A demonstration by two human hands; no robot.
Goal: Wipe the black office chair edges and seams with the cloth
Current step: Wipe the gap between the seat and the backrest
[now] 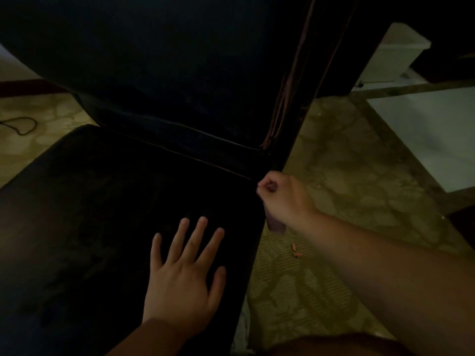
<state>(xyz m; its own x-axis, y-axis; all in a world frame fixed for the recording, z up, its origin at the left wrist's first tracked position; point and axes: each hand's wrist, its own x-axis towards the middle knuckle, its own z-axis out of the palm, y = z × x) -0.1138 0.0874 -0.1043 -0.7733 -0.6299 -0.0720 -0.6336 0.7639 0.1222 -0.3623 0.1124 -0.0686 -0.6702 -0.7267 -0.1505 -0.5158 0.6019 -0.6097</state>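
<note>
The black office chair point(102, 214) fills the left and middle of the dim view, with its backrest above and its seat below. A thin seam point(195, 158) runs across where the two meet. My left hand point(185, 276) lies flat on the seat with fingers spread. My right hand point(282, 199) grips a small dark cloth point(276, 224) at the seat's right edge, close to the corner where the seam ends. Most of the cloth is hidden inside the fist; a flap hangs below it.
Patterned beige floor point(359, 188) lies to the right of the chair, with small orange bits point(297, 251) on it. White furniture point(401, 55) stands at the upper right. A dark cord point(20, 125) lies on the floor at the left.
</note>
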